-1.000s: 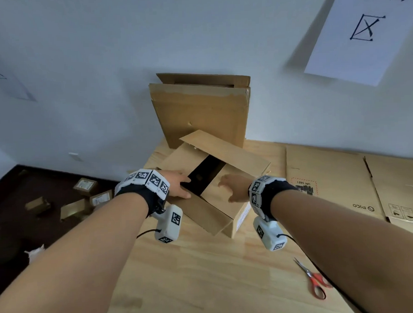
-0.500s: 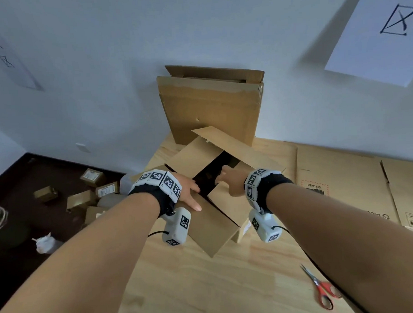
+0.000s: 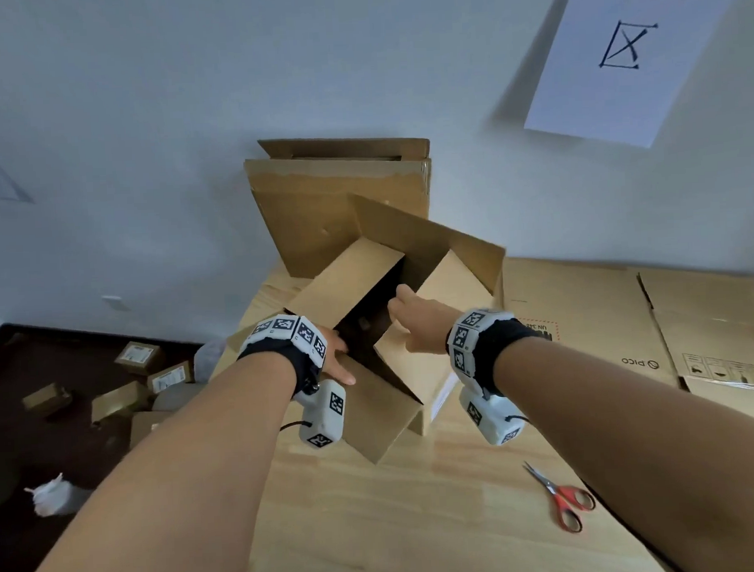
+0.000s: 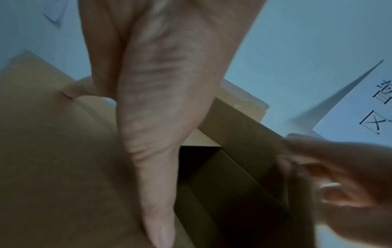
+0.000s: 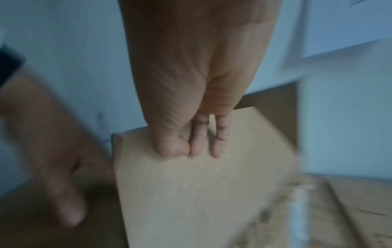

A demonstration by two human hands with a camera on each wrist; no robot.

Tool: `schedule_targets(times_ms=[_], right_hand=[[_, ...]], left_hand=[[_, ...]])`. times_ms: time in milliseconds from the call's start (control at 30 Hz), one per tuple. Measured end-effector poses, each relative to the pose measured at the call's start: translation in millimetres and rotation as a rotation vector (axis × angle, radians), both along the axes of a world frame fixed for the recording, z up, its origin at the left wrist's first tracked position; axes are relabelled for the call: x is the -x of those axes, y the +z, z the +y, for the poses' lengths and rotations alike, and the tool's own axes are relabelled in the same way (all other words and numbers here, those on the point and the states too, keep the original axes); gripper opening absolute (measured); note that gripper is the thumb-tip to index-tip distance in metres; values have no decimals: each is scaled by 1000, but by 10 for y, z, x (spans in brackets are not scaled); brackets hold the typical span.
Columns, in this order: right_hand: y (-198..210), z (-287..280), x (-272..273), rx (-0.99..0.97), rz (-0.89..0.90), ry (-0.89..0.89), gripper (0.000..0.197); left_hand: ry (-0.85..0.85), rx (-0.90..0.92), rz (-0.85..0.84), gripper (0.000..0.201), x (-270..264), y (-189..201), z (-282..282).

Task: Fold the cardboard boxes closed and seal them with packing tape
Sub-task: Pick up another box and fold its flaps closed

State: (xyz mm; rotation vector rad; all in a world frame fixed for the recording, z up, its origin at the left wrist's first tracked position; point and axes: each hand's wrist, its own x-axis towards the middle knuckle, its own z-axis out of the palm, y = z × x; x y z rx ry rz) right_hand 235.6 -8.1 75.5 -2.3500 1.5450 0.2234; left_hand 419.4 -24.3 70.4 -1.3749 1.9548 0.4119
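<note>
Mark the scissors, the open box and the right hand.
scissors (image 3: 564,499): head view, red handles.
open box (image 3: 346,276): head view, left flap.
right hand (image 3: 418,323): head view, back of hand.

Open box (image 3: 383,372): brown corrugated cardboard, matt, smooth-faced.
Upright box (image 3: 337,209): same matt cardboard, top edge frayed (centre of frame, against wall).
Flattened cartons (image 3: 605,319): matt cardboard, black and red print.
Table (image 3: 420,521): pale wood, smooth, faint sheen.
Scissors (image 3: 557,494): bright metal blades, glossy red plastic handles.
Wall sheet (image 3: 624,58): white matt paper (upper right).
</note>
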Motion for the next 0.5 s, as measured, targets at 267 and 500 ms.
schedule_targets(times_ms=[267, 500], right_hand=[[277, 139, 580, 103, -64, -390, 37], [98, 307, 612, 51, -263, -549, 56]], left_hand=[[4, 32, -34, 70, 38, 68, 39], [37, 68, -125, 40, 4, 96, -188]])
